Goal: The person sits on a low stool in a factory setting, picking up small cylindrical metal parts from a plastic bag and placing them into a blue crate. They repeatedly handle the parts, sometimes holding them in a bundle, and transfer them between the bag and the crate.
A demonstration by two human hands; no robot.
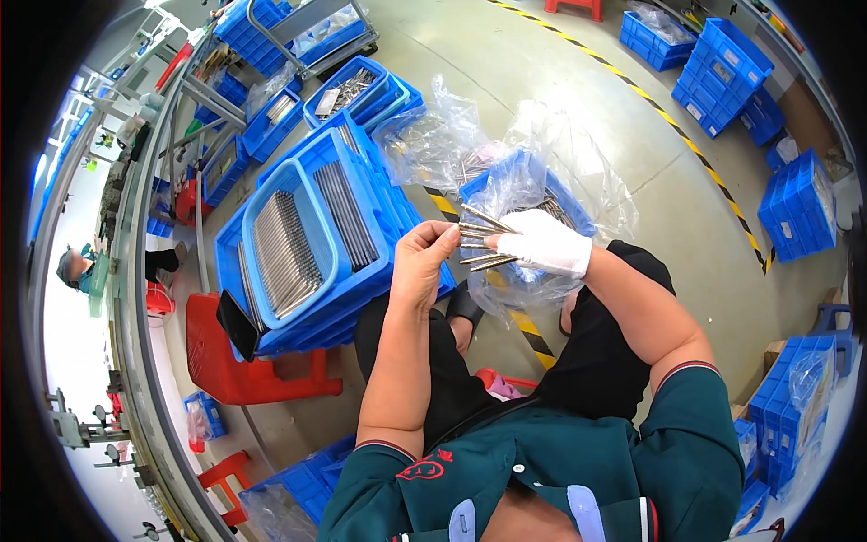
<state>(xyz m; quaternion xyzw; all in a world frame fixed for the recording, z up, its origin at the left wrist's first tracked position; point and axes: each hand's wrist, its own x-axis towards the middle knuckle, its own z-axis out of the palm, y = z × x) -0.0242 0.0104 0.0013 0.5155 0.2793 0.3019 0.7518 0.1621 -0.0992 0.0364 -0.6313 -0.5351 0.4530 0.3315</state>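
A fan of slim metal rods [486, 218] sticks out of my right hand [547, 244], which wears a white glove and is closed around them. My bare left hand [420, 260] meets their free ends, thumb and forefinger pinched together at one rod. Just beyond my hands, a blue bin [519, 166] lined with clear plastic holds more loose rods. To the left, a light-blue tray [338, 248] carries neat rows of similar rods [287, 244]; it rests on a stack of blue crates [388, 217], with darker rods beside it.
A red stool [221, 348] stands left of my legs, under a black object [237, 325] at the crates' corner. Farther off is a bin of loose metal pieces [348, 95]. Blue crates [722, 77] line the right side, past yellow-black floor tape [664, 113].
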